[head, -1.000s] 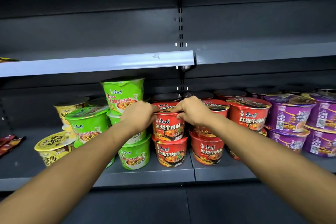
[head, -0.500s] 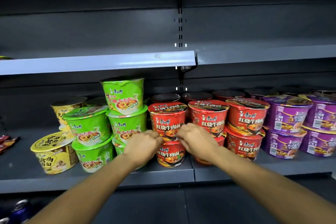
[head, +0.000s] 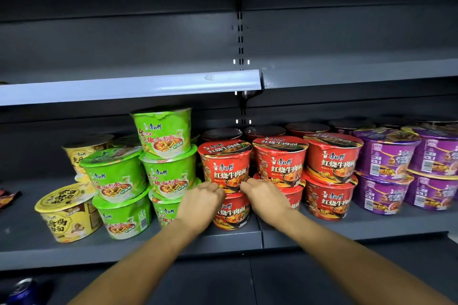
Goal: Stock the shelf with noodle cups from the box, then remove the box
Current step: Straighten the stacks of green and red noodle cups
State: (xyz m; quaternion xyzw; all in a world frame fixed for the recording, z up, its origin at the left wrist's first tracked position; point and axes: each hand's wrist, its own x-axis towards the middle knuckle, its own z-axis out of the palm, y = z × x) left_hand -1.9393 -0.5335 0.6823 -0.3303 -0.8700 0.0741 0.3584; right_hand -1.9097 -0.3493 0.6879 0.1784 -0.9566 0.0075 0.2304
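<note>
Lowered onto lower red plastic noodle cup, left hand and right hand fingers curled round it; slide back squarely, gently

Shelf: dark grey metal shelf, two boards meeting at a seam near the middle.
Far left: dark snack packets lying flat, cut off by the frame edge.
Left: a yellow cup, tilted, near the front edge.
Left of seam: green cups side by side, each bearing more green ones; then the bottom red cup, one stacked on it.
Right of seam: red cups, then purple cups, all stacked two high.
</note>
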